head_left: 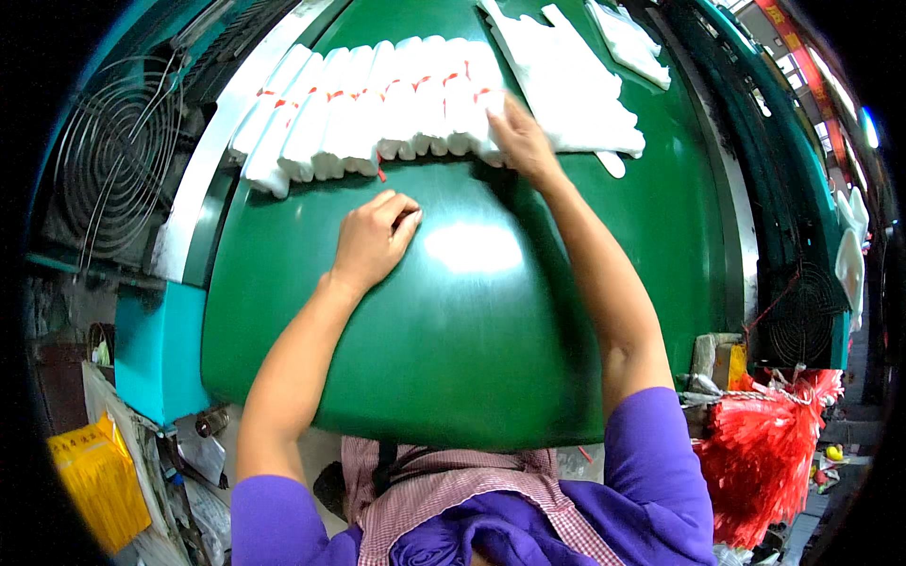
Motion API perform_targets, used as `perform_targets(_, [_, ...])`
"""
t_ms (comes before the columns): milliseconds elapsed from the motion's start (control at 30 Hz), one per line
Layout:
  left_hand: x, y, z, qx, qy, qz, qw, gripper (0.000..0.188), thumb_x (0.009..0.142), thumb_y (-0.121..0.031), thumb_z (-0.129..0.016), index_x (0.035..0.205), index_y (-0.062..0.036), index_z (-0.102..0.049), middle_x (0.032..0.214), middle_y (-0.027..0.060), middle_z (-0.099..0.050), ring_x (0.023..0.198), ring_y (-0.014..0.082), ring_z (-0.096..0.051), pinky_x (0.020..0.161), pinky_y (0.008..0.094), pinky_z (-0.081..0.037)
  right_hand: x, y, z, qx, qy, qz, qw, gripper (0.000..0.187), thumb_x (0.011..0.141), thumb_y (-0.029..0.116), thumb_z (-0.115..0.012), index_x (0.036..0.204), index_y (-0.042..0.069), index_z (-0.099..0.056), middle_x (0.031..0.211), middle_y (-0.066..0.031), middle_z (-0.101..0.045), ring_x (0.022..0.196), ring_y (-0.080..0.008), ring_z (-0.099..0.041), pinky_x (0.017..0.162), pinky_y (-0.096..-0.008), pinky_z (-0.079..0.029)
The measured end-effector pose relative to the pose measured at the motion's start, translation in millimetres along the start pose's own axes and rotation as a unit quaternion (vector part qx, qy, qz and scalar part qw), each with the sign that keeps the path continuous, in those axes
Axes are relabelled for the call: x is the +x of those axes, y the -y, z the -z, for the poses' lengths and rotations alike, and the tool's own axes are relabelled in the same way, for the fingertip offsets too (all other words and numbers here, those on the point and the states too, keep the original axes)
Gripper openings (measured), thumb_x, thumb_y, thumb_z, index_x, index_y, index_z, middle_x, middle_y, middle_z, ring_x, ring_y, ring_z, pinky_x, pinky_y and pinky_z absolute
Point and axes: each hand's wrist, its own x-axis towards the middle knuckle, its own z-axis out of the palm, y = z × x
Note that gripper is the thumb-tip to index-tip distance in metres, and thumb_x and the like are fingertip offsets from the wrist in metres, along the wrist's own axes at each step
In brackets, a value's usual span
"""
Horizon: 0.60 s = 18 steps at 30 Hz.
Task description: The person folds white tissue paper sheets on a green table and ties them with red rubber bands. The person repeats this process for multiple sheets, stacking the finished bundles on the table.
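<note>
A row of several white rolled bundles [349, 113], each tied round the middle with a thin red strip, lies side by side across the green belt surface [453, 358]. My right hand [521, 141], a little blurred, reaches to the row's right end and grips the last white bundle [477, 113] at its side; the fingertips are partly hidden. Nearer to me, my left hand [377, 238] rests over the belt with its fingers curled in, and nothing shows in it. Beyond my right hand lies a flat stack of loose white pieces [566, 90] with finger-like ends.
Another small white pile [630, 42] lies at the far right. Metal side rails [203, 160] flank the belt. A fan guard [118, 160] and a turquoise box [159, 354] stand at left. At right hangs a bunch of red plastic strips [760, 453].
</note>
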Motion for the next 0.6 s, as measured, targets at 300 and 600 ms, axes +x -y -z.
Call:
perform_targets(300, [1, 5, 4, -0.063, -0.006, 0.029, 0.998, 0.005, 0.082, -0.007, -0.064, 0.084, -0.0024, -0.062, 0.072, 0.0071, -0.058, 0.051, 0.0168, -0.053, 0.049, 0.0297, -0.041, 6, -11, 64, -0.338, -0.104, 0.248, 0.902, 0.051, 0.074, 0.019, -0.076, 0.119, 0.006, -0.057, 0.115, -0.0145, -0.059, 0.115, -0.0288, -0.051, 0.098, -0.0401, -0.039])
perform_targets(600, [2, 4, 5, -0.06, -0.004, 0.041, 0.997, 0.004, 0.082, -0.007, -0.064, 0.082, -0.0034, -0.063, 0.07, 0.006, -0.057, 0.05, 0.0159, -0.053, 0.047, 0.0293, -0.04, 137, -61, 82, -0.407, 0.088, 0.002, 0.909, 0.054, 0.073, 0.025, -0.078, 0.12, 0.008, -0.059, 0.12, -0.0176, -0.06, 0.109, -0.033, -0.058, 0.095, -0.04, -0.045])
